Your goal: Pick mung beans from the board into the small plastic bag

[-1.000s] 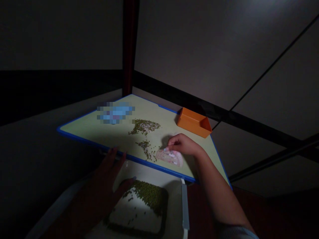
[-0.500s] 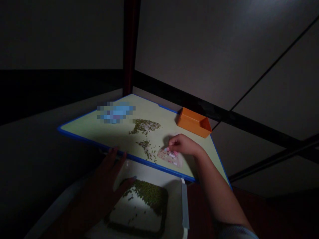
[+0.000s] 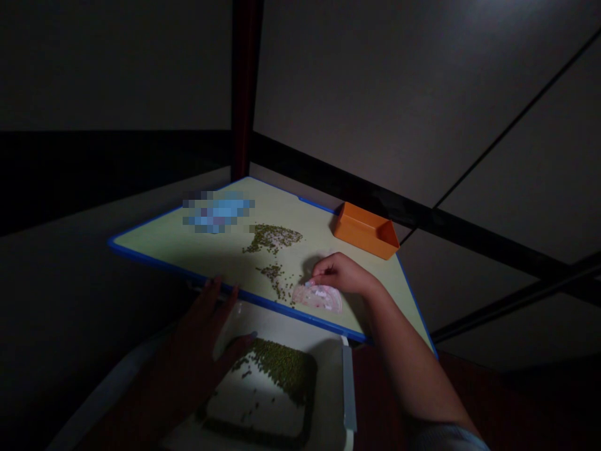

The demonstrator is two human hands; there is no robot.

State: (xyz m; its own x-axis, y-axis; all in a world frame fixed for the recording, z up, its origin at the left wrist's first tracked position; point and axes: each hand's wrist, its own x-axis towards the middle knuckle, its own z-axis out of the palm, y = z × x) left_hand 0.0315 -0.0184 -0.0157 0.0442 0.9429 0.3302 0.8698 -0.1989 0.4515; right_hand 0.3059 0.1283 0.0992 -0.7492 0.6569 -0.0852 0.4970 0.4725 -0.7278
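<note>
My right hand (image 3: pixel 340 273) is closed in a pinch at the upper edge of a half-round, see-through pink sheet (image 3: pixel 323 299) with a printed pattern. The sheet rests on or just over the pale yellow tabletop; I cannot tell which. Left of it lie small green beans (image 3: pixel 279 285), thinly scattered, and a larger patch of beans (image 3: pixel 275 237) farther back. In shadow, my left hand (image 3: pixel 201 332) has its fingers spread, the tips at the table's blue front edge and the thumb over a white bin (image 3: pixel 328 369) below. More green beans (image 3: pixel 282 366) lie inside that bin.
An orange open box (image 3: pixel 364 232) stands at the table's back right. On the left of the yellow table (image 3: pixel 173 241) lies a blurred light-blue item (image 3: pixel 218 213). Pale walls meet at a dark red post (image 3: pixel 241 94) behind the table.
My right hand and the pink sheet have shifted slightly left, toward the scattered beans. The sheet's face now looks paler. My left hand has stayed in place.
</note>
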